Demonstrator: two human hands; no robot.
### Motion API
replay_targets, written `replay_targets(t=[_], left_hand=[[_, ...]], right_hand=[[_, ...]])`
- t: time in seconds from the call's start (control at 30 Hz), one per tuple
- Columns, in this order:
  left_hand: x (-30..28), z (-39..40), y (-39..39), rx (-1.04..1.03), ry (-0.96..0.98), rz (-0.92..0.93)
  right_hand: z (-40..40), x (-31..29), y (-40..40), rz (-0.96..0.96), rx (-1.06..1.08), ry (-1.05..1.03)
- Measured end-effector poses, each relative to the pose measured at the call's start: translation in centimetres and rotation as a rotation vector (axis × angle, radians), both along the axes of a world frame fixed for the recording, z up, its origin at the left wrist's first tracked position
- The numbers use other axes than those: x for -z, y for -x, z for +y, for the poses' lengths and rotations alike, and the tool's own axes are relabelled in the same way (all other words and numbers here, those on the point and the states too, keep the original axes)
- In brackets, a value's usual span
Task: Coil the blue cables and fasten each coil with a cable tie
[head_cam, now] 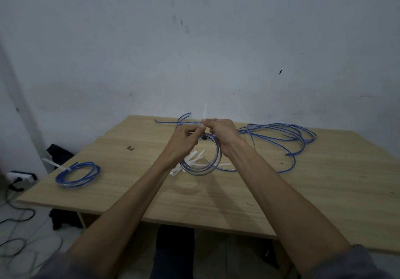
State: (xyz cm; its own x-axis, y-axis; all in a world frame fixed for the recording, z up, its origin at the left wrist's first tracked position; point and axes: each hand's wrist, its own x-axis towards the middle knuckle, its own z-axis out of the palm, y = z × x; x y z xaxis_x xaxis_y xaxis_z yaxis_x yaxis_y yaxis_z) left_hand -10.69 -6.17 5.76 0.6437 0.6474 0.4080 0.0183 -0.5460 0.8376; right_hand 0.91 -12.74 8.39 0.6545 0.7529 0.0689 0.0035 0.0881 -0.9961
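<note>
**Second coil held up for its tie**

Above the middle of the table, both hands worked at the top of a blue coil that hung from them, its lower loop just over the wood. The left hand had its fingers curled round the top of the coil, seemingly at the tie's head, though the fingers hid that. The right hand pinched the white cable tie, whose blurred tail stood up past the far edge.

To do this step well, the left hand probably needed to keep all the turns bunched flat together while the right drew the tail straight through the head, so no loop slipped out before the tie bit.

A finished coil lay near the left edge, already tied. Spare ties lay scattered under the held coil. Loose blue cable sprawled toward the far right corner, with one more strand along the far edge.

No container appeared; everything rested on the bare tabletop.
</note>
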Motion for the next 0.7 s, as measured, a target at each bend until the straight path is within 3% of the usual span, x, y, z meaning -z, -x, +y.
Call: replay_targets(t=[0.17,0.3,0.47,0.7], left_hand=[[1.1,1.0,0.0,-0.069,-0.115,0.067],[0.9,1.9,-0.4,-0.218,0.05,-0.107],[0.4,1.9,-0.1,-0.204,0.142,-0.155],[0.5,2.1,0.1,-0.217,0.095,-0.226]], right_hand=[[-0.9,1.1,-0.3,-0.185,-0.109,0.105],[-2.1,1.5,-0.6,-0.445,-0.241,0.281],[-2.5,1.9,-0.6,-0.393,-0.288,0.134],[-2.4,2.4,-0.6,-0.412,-0.27,0.066]])
